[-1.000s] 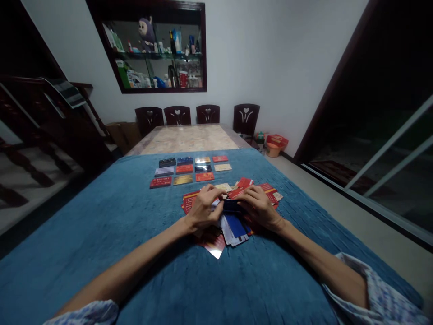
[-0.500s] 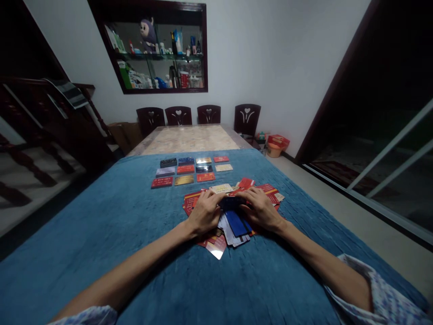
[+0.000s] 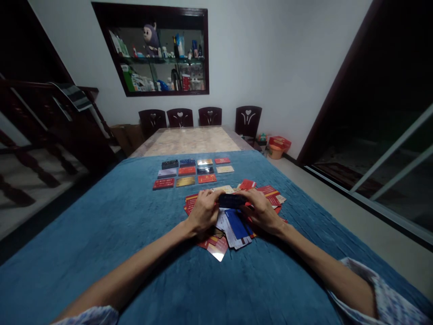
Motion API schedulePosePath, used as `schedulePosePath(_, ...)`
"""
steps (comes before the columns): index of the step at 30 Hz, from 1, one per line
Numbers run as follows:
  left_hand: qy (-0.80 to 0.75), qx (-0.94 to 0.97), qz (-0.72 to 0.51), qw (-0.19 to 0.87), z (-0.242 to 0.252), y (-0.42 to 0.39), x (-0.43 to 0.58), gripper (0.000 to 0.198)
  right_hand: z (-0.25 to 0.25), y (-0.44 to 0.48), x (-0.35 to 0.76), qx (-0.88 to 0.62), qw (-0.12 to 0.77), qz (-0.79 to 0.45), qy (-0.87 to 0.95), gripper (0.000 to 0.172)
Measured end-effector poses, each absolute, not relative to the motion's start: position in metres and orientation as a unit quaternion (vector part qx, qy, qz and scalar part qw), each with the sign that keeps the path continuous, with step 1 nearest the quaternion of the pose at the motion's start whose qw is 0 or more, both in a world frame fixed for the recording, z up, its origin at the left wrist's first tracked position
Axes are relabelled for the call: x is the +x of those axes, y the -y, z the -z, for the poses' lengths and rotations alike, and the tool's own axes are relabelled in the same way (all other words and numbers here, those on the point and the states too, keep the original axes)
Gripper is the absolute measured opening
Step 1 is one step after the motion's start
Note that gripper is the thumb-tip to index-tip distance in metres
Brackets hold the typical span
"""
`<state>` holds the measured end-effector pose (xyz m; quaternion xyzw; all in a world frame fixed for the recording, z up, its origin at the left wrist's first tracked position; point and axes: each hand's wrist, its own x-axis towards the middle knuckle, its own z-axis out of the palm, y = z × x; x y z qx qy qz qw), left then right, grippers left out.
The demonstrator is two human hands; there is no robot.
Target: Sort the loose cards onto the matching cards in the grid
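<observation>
While the left hand [image 3: 204, 210] pinches one end of a dark card [image 3: 232, 201], the right hand [image 3: 262, 210] pinches the other, so that it sits between them over a loose pile of cards [image 3: 216, 249]; whether it is a single card or several stacked is hard to tell. Nearer the person, a blue card [image 3: 237, 225] overlaps pale cards [image 3: 231, 236] in the pile. Beyond the hands, three rows of cards [image 3: 186, 171] lie on the blue cloth [image 3: 142, 225] covering the near part of the surface [image 3: 192, 141].
</observation>
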<state>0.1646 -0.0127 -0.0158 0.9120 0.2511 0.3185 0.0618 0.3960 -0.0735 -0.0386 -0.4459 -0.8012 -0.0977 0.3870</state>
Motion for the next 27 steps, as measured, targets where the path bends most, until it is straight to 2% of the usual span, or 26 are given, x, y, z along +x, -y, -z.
schedulePosePath(5,-0.259,0.907,-0.325,0.071,0.014,0.012,0.163,0.048,0.04,0.073,0.396,-0.443,0.382,0.117,0.803,0.052)
schedulePosePath(11,-0.262,0.899,-0.339,0.092,0.016,0.009,0.162,0.044,0.043,0.069,0.397,-0.451,0.368,0.184,0.792,0.049)
schedulePosePath(17,-0.253,0.913,-0.308,0.09,0.009,0.009,0.155,0.053,0.042,0.066,0.396,-0.449,0.346,0.216,0.795,0.054)
schedulePosePath(27,-0.289,0.926,-0.234,0.07,-0.002,0.0,0.136,0.051,0.027,0.049,0.384,-0.43,0.296,0.207,0.827,0.053)
